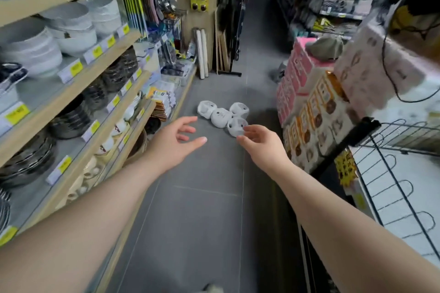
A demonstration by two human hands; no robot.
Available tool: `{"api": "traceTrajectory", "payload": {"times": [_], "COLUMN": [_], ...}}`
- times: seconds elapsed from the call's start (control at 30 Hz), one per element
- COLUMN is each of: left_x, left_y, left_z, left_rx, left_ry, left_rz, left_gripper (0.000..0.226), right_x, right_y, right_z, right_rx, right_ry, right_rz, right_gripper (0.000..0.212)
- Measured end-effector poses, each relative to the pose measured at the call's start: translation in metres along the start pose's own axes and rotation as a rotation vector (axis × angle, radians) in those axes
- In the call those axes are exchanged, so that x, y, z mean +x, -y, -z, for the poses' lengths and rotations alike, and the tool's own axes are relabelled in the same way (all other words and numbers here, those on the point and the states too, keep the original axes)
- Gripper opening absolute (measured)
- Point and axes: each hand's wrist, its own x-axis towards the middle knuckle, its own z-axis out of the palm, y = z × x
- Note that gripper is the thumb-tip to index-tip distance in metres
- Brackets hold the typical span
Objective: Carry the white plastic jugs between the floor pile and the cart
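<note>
Both bare arms stretch forward over a grey tiled floor (195, 209) in a narrow shop aisle. The left hand (177, 141) is spread, palm turned inward, fingers loosely fanned and the thumb pointing right; it holds nothing and hangs just left of a cluster of four white packs (222, 115) lying on the floor further down the aisle. The packs are rounded, lumpy bundles in smooth white wrapping with small dark printed marks, and they sit touching one another in a loose diamond. The right hand (258, 139) is also relaxed and apart from any grip, its fingers slightly bent, with the fingertips (246, 129) overlapping the nearest pack in this view; whether they touch it I cannot tell.

On the left runs a pale wooden shelf unit (71, 93) with yellow price tags along its edges. The upper levels carry stacked white ceramic bowls (71, 28), glossy and ribbed; lower ones carry nested dark metal bowls (71, 119) with a banded sheen. At the far end of that shelf hang flat packaged utensils, and two pale rolled tubes (202, 53) stand upright against a post. On the right stand stacked cartons (307, 112), pink above and cream with brown round prints below, and nearer, a black wire rack (395, 173) with looped hooks
</note>
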Motion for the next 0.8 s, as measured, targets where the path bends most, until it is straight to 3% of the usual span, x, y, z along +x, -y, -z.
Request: {"api": "traceTrajectory", "payload": {"times": [0.53, 0.8], "left_x": [0.383, 0.533], "left_y": [0.024, 0.039], "left_z": [-0.067, -0.133], "left_rx": [0.027, 0.009], "left_ry": [0.191, 0.265], "left_rz": [0.061, 0.147], "left_gripper": [0.049, 0.047], "right_x": [0.341, 0.491], "right_y": [-0.033, -0.080], "right_z": [0.013, 0.033], "right_rx": [0.037, 0.062], "right_ry": [-0.067, -0.087], "right_rz": [-0.177, -0.256], "right_gripper": [0.038, 0.032]}}
